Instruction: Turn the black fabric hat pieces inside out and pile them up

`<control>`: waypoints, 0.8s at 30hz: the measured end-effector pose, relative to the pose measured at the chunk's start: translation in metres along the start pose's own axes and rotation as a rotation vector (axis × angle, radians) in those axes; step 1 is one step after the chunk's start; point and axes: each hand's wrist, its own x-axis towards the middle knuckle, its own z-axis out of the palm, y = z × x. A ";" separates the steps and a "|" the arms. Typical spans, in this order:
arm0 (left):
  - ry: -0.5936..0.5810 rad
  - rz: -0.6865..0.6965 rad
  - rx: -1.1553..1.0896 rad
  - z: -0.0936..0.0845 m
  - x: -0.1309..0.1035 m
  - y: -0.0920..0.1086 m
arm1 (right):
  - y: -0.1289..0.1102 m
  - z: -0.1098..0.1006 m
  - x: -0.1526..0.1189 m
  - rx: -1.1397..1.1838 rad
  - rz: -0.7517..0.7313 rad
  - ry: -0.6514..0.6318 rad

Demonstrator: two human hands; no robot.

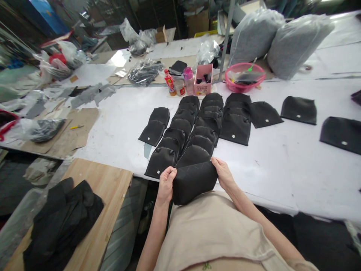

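Observation:
Between my two hands a black fabric piece [194, 183] is stretched at the table's front edge, close to my apron. My left hand [167, 183] pinches its left upper corner, and my right hand [223, 173] pinches the right upper corner. Just beyond it, overlapping rows of similar black pieces with rounded ends [196, 154] lie on the white table. Another overlapping row [236, 122] lies to the right of these, and a short pair [153, 128] sits to the left. Small white tags show on several front pieces.
Single black pieces [299, 109] lie farther right. Behind the rows stand a red-capped bottle [170, 83], a pink box [203, 79] and a pink basket [244, 86]. Large grey-filled bags [299, 45] stand at the back. Black cloth [63, 222] lies on a wooden board [113, 180] at lower left.

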 end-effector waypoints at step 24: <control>-0.144 0.040 0.174 -0.004 -0.018 0.009 | 0.004 -0.001 0.018 -0.562 -0.356 0.129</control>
